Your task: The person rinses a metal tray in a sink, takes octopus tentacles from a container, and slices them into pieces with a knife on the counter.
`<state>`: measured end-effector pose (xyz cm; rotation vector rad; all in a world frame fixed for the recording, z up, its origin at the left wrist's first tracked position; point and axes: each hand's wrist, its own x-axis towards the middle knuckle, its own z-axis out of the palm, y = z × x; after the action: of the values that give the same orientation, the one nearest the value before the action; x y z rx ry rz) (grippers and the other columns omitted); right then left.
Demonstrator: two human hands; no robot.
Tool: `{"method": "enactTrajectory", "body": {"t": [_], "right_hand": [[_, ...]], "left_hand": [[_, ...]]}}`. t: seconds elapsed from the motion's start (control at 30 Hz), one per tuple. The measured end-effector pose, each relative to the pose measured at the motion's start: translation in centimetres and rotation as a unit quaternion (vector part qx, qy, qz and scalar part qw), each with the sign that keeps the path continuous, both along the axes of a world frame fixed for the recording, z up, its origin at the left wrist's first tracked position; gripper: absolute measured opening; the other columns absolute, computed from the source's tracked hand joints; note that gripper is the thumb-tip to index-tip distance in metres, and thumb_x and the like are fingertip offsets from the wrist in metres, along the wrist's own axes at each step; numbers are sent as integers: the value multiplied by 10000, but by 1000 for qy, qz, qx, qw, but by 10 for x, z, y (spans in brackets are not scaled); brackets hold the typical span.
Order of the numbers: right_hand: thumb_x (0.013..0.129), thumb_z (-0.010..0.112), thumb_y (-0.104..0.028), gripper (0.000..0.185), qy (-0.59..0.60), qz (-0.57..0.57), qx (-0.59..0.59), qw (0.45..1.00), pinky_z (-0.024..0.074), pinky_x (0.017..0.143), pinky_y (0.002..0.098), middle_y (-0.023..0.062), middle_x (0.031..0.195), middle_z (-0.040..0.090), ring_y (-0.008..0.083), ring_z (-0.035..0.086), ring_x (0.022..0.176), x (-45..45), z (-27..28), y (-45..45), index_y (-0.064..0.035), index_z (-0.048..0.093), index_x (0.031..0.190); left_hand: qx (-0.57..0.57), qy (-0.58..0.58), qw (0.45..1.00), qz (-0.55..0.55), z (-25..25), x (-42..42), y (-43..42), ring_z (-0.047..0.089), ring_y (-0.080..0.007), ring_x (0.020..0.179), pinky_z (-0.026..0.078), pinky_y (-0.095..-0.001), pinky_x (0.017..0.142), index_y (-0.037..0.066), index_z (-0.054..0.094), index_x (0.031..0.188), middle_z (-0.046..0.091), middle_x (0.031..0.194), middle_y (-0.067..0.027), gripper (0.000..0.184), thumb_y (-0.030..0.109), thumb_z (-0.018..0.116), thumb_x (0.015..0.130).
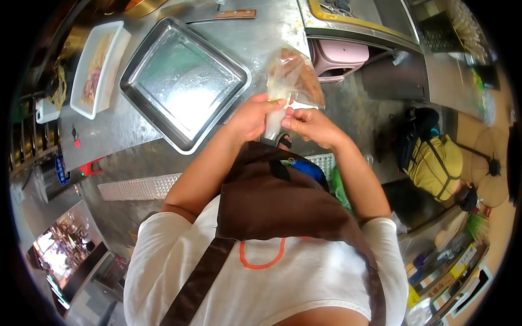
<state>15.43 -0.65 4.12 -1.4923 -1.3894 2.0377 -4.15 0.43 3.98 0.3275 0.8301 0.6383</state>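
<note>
The bag [296, 73] sits at the tabletop [117, 130]'s near right corner, just beyond both hands and partly past the right edge. Its long axis runs roughly away from the person, with the gathered neck toward them and the brown filling [310, 79] on the far side, spread rightward. The left hand [251, 118] is clamped on the plastic at the neck's left, a loose end hanging below its thumb; the right hand [314, 125] has thumb and forefinger together on the neck's right side. The right is nearer the filling, whose lower right part lies just past its knuckles. The tray [185, 87] is left of the left hand, near the tabletop's front edge.

The left hand's curled fingers are mostly hidden. Glare and creases blur the neck, so I cannot tell whether anything binds it, or whether the bag's underside touches the tabletop.
</note>
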Motion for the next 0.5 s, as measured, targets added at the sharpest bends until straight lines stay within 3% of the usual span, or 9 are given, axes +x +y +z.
{"method": "enactTrajectory", "body": {"t": [0.1,0.13,0.2,0.23,0.3,0.33,0.4,0.47,0.5], "right_hand": [[899,642,-342,277,206,-74,-144,965,247,494,199,-48,680,451,27,322,567,-20,-9,-1,-94,570,998],[899,622,-404,342,214,-63,-157,962,295,530,206,-40,755,495,43,393,631,-27,-11,0,-100,564,1044],[895,592,-473,480,277,-131,-183,934,410,678,244,-2,939,577,94,513,829,-46,-10,1,-88,529,1175],[895,592,-473,480,280,-111,-184,936,410,678,244,-2,939,577,94,513,829,-53,-11,2,-88,529,1175],[887,569,-520,616,245,-202,-134,939,420,892,323,38,1150,576,160,522,1058,-63,-13,1,-77,456,1299],[892,600,-453,586,264,-215,-159,927,379,989,359,69,1218,560,190,506,1140,-65,-9,4,-55,472,1303],[917,597,-339,420,271,-219,-165,923,383,999,360,52,1188,575,178,522,1122,-61,-7,8,-72,528,1233],[906,618,-311,416,257,-222,-155,928,385,997,353,62,1188,576,182,526,1118,-58,-11,14,-41,547,1215],[896,639,-283,412,241,-236,-145,930,387,994,347,73,1188,577,185,529,1114,-60,-9,15,-9,566,1196]], "left_hand": [[36,66,997,32,-2,4,-2,610,-144,801,518,-287,708,11,576,1125,642,943,-75,258,156,593,912],[62,107,991,39,-3,3,-1,614,-141,777,515,-281,689,21,583,1109,646,910,-69,251,175,601,911],[71,178,981,28,6,6,-2,589,-111,753,496,-274,659,22,588,1079,645,879,-46,237,197,597,919],[91,179,977,71,2,10,-3,578,-105,772,487,-272,674,25,589,1078,642,896,-42,237,208,585,928],[103,212,961,146,-20,19,-10,561,-102,823,472,-271,714,24,590,1074,636,934,-40,247,233,552,948],[95,239,950,178,-19,20,-13,555,-105,856,464,-271,739,21,590,1072,633,955,-43,258,246,532,959],[60,72,977,191,-8,15,-28,560,-139,955,446,-295,852,15,560,1117,609,1069,-64,372,335,408,1003],[75,-85,975,190,-20,13,-33,523,-167,1110,384,-306,974,16,478,1248,553,1202,-83,465,395,357,1008],[76,-84,974,196,-16,13,-37,523,-167,1110,384,-306,974,16,478,1248,553,1202,-83,465,395,357,1008]]}}
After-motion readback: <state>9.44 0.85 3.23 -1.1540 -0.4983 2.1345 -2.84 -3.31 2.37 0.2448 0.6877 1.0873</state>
